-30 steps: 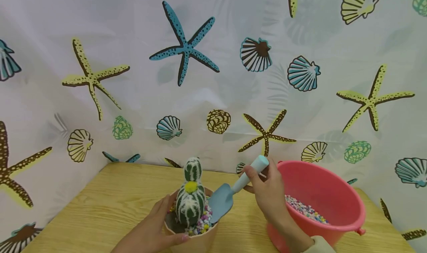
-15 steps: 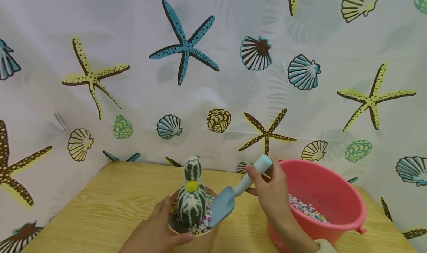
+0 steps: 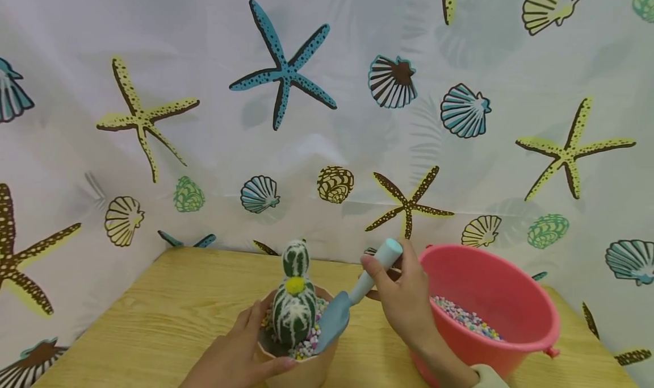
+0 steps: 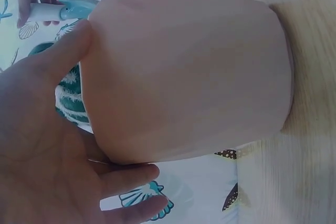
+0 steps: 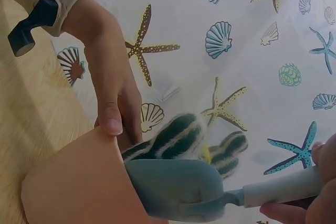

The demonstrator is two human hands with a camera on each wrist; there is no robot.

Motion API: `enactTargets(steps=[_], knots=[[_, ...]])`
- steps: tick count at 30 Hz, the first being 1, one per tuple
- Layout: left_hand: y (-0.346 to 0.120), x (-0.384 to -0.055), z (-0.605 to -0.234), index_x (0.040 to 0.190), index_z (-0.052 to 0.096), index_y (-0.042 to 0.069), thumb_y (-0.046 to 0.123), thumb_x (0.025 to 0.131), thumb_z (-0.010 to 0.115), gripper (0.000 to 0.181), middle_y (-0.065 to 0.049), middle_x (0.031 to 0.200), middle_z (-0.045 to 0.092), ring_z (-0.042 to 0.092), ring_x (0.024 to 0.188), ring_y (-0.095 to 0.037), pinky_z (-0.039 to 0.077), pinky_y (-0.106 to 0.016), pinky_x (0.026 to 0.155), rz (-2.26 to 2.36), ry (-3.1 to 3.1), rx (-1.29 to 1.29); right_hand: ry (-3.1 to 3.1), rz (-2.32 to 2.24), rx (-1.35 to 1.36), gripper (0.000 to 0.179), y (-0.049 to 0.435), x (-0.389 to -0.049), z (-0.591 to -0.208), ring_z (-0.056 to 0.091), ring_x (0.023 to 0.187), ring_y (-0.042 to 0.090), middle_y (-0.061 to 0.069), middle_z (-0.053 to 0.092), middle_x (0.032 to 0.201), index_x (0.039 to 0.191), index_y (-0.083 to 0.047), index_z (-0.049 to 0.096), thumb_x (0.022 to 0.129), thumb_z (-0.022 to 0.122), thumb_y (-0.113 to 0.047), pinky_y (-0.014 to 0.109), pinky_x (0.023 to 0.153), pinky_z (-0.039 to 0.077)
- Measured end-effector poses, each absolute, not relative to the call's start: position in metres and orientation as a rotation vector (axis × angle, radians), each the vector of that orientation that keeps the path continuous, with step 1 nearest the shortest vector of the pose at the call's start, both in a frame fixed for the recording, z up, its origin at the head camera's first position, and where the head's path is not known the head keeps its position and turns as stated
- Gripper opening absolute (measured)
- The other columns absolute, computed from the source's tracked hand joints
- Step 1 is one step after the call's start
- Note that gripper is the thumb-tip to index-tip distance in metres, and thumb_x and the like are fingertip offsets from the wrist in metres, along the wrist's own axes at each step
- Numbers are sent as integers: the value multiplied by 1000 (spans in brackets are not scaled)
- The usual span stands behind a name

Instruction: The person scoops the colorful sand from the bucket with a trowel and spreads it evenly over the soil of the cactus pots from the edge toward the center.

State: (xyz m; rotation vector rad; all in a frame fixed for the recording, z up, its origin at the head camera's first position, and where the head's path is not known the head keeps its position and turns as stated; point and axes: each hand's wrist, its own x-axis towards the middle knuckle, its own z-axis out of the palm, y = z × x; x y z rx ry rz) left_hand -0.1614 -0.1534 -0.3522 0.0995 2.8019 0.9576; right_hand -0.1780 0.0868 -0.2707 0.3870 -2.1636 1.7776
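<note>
A peach-coloured flower pot [image 3: 309,372] stands on the table with a green, white-streaked cactus [image 3: 294,314] and a yellow flower on it. Small coloured pebbles [image 3: 306,349] lie around the cactus's base. My left hand [image 3: 232,345] grips the pot's rim, thumb on the near side; the left wrist view shows the pot wall [image 4: 189,77] close up. With my right hand [image 3: 406,300] I hold a light blue trowel [image 3: 334,322] by its handle. It slants down leftward, its blade inside the pot's right rim. In the right wrist view the blade [image 5: 176,187] overlaps the cactus.
To the right stands a pink bucket [image 3: 490,268] with more coloured pebbles [image 3: 467,320] inside, close beside my right forearm. A white cloth [image 3: 327,138] printed with starfish and shells hangs behind the wooden table [image 3: 168,308].
My right hand first shifts slightly right, then back left, and the trowel's blade has turned steeper, more edge-on, at the pot's right side. The left hand stays on the rim.
</note>
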Motion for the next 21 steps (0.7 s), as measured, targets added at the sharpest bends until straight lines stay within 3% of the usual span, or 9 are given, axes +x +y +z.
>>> enactTargets(steps=[6,17,21], knots=[[-147,-162,-350,148,15,-8,71,69,67,124,-35,146,28,53,109,-55,46,-64,84,819,2837,28,-2142,1843,285,33,87,-177,-273,69,86,27,20,59,99,113,-2,49,89,68,-16,36,62,59],[-155,-156,-350,153,10,6,70,73,65,116,-32,144,34,60,99,-48,48,-63,78,777,2873,135,-2188,1659,452,31,92,-179,-261,67,101,35,21,61,104,114,0,45,92,63,-13,32,72,59],[-153,-155,-350,153,10,9,68,72,66,115,-31,142,37,61,96,-47,49,-63,77,764,2897,139,-2217,1468,539,29,87,-178,-260,68,95,30,15,65,97,109,-1,48,91,64,-17,31,73,58]])
